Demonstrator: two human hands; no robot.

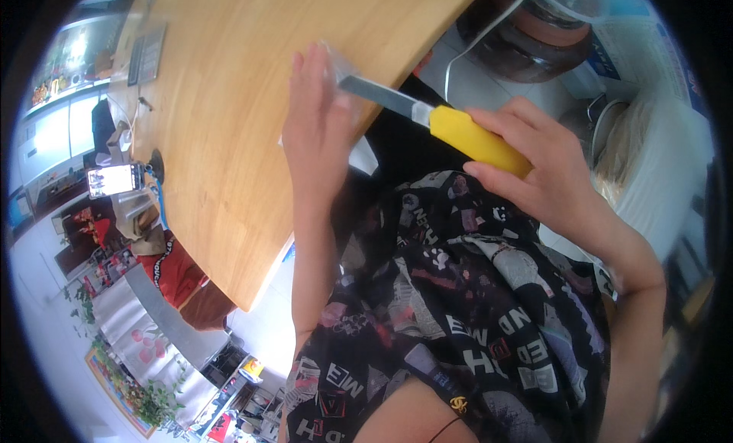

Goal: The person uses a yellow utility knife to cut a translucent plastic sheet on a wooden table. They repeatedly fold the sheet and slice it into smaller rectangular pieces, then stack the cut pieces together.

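A yellow snap-off utility knife [480,140] is gripped by the handle in my right hand [538,162]. Its wide dark blade [381,93] is extended over the table edge, the tip pointing at my left hand [318,122]. That hand lies over the wooden table [229,99] near its edge, fingers together and stretched away from me. Clear plastic film [338,62] shows between its fingers and thumb, close to the blade tip. Whether the blade touches the film I cannot tell. Part of the film is hidden under the palm.
A lit phone [114,180] stands on a holder at the table's left edge, with a dark keyboard-like device [146,54] farther along. Right of the table are a dark glazed jar [527,42], a white cable [446,76] and a metal pot [590,119]. Red cloth [174,271] lies at lower left.
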